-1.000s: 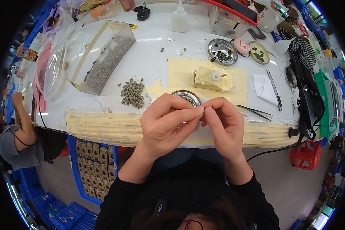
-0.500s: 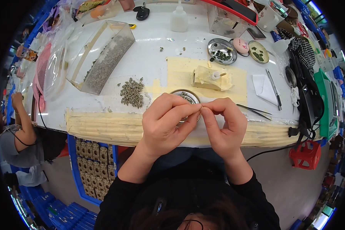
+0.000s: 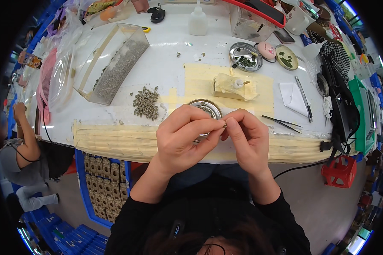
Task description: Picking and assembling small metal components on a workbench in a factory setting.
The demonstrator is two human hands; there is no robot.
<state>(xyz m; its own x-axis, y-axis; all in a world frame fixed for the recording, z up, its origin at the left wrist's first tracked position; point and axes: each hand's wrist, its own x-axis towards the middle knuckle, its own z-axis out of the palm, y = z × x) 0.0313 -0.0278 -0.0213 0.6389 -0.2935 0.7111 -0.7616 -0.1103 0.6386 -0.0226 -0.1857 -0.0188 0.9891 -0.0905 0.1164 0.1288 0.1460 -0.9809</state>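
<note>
My left hand [image 3: 184, 135] and my right hand [image 3: 247, 138] meet fingertip to fingertip over the table's front edge. Between their pinched thumbs and forefingers is a tiny piece, too small to name. Partly hidden behind my left fingers sits a round metal dish [image 3: 217, 111] with small bits inside. A heap of small grey-green metallic-looking parts [image 3: 145, 103] lies to the left of my hands. Beyond them stands a tape-wrapped block [image 3: 234, 87] with a small white nozzle-like piece and a stick on top. Tweezers [image 3: 281, 123] rest just right of my right hand.
A clear tray of grey granules [image 3: 120, 63] stands at the back left. Farther back are a white squeeze bottle [image 3: 198, 21], a metal dish with dark pieces [image 3: 246, 57] and a yellowish dish [image 3: 287, 58]. Below the left edge hangs a blue crate [image 3: 84, 187]; a person [image 3: 23, 148] sits far left.
My right hand has shifted slightly left, its thumb now more upright against the left fingertips. At the far left, a light-trousered leg has come into clearer view.
</note>
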